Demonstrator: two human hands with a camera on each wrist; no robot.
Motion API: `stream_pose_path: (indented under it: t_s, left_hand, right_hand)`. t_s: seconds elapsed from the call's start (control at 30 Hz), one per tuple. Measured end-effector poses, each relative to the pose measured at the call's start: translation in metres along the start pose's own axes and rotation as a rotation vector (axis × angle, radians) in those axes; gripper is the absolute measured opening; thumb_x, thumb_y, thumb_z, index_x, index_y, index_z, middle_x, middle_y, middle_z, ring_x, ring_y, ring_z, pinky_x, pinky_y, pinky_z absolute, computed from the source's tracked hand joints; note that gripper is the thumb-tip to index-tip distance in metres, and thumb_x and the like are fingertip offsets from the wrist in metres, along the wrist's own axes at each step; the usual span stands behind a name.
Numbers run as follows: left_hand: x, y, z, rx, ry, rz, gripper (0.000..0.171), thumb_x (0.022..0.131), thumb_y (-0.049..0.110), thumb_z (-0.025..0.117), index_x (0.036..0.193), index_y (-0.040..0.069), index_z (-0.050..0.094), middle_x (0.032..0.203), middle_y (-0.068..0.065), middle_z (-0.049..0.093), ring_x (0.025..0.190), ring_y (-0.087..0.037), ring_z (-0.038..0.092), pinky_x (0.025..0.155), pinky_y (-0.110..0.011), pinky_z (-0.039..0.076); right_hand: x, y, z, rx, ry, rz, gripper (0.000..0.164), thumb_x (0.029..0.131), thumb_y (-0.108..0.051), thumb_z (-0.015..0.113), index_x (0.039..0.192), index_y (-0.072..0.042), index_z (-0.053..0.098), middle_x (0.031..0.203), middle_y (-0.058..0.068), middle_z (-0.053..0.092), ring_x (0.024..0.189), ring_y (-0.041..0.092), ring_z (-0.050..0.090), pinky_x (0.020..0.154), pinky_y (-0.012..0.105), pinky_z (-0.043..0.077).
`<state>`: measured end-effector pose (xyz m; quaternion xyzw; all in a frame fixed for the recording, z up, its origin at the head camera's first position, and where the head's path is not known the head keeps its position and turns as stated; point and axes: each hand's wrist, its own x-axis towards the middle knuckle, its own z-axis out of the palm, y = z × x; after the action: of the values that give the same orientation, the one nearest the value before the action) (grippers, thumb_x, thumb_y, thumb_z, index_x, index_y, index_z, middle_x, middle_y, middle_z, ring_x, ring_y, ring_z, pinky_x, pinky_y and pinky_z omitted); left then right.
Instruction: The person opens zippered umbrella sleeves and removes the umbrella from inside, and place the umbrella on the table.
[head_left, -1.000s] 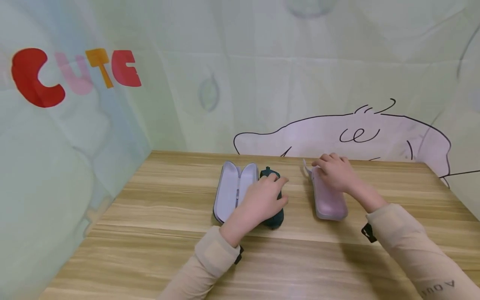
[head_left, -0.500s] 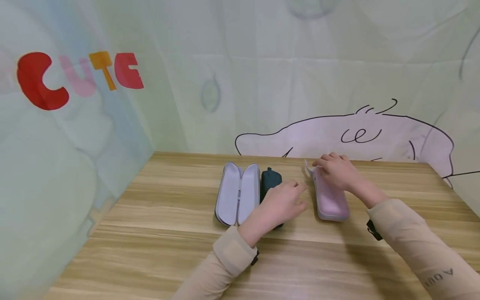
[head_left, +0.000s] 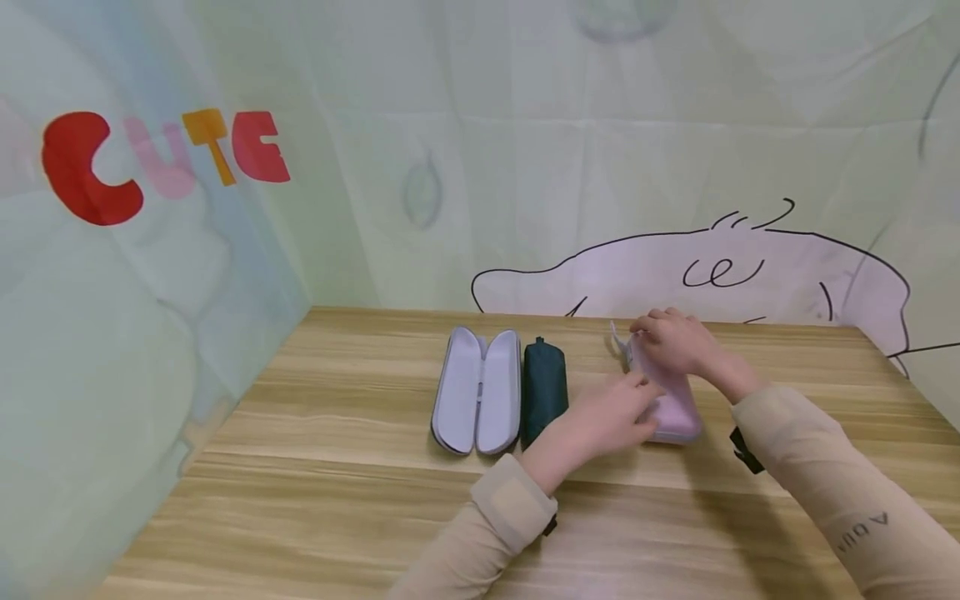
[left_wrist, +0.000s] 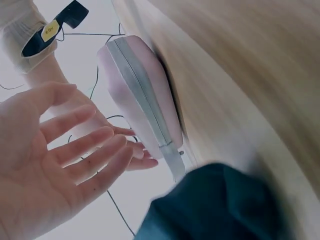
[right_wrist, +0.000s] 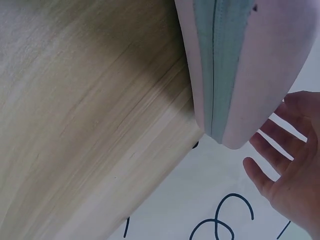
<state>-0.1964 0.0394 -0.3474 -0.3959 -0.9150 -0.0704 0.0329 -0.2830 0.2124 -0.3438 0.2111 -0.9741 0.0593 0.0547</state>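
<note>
A pink hard case (head_left: 678, 406) with a grey zip band lies on the table, its zip drawn shut and a pale strap (head_left: 618, 337) at its far left end. My right hand (head_left: 677, 343) rests its spread, slightly bent fingers at the far end of this case. Over the near part of the case reaches my left hand (head_left: 603, 414), holding nothing; in the left wrist view its fingers are extended. Whether it touches the case I cannot tell. To its left lies a dark green pouch (head_left: 545, 385), whose near end is hidden behind the hand.
An unfolded glasses case (head_left: 457, 400) with a pale lilac inside lies directly left of the green pouch. The wooden table (head_left: 337, 375) ends at a printed cloth backdrop (head_left: 360, 192) behind and at the left.
My left hand has moved right from above the green pouch to the near part of the pink case, uncovering most of the pouch. My right hand has stayed at the case's far end.
</note>
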Motion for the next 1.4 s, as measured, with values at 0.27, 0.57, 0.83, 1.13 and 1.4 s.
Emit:
stream_pose_path:
  t_s: [0.27,0.57,0.83,1.13,1.4]
  left_hand:
    - [0.017,0.009,0.010,0.124,0.025,0.009,0.037,0.098,0.039,0.050,0.131,0.024,0.057,0.127,0.006,0.053,0.111,-0.008,0.053,0.086,-0.021,0.049]
    - [0.023,0.008,0.022,0.168,0.008,-0.078,0.041,0.097,0.049,0.046,0.133,0.030,0.053,0.137,0.009,0.046,0.127,-0.009,0.043,0.092,-0.027,0.049]
    - [0.027,0.013,0.020,0.176,-0.046,-0.072,0.036,0.097,0.045,0.049,0.128,0.029,0.056,0.130,0.010,0.048,0.121,-0.008,0.043,0.085,-0.024,0.048]
    - [0.033,0.026,0.019,0.260,-0.081,-0.027,0.039,0.096,0.046,0.051,0.130,0.027,0.056,0.125,0.010,0.052,0.120,-0.006,0.044,0.108,-0.020,0.028]
    - [0.041,0.038,0.022,0.265,-0.111,-0.053,0.043,0.096,0.050,0.049,0.136,0.033,0.052,0.132,0.014,0.049,0.124,-0.004,0.040,0.108,-0.017,0.027]
  right_hand:
    - [0.010,0.000,0.002,0.039,-0.045,0.003,0.033,0.095,-0.013,0.044,0.118,-0.003,0.064,0.121,0.020,0.062,0.116,0.045,0.052,0.091,0.065,0.040]
    - [0.027,-0.008,0.004,0.003,-0.079,-0.065,0.031,0.093,-0.011,0.043,0.111,-0.004,0.067,0.108,0.017,0.064,0.109,0.042,0.056,0.089,0.063,0.041]
    - [0.040,-0.010,-0.001,-0.043,-0.223,-0.087,0.030,0.095,-0.011,0.044,0.113,-0.004,0.068,0.113,0.018,0.065,0.113,0.043,0.054,0.093,0.063,0.039]
    - [0.045,-0.006,-0.007,-0.080,-0.298,-0.144,0.026,0.093,-0.008,0.044,0.105,-0.003,0.067,0.108,0.018,0.068,0.106,0.039,0.061,0.088,0.053,0.046]
    - [0.046,0.002,-0.009,-0.056,-0.316,-0.224,0.018,0.090,-0.003,0.048,0.087,-0.005,0.066,0.085,0.008,0.064,0.077,0.022,0.052,0.074,0.040,0.044]
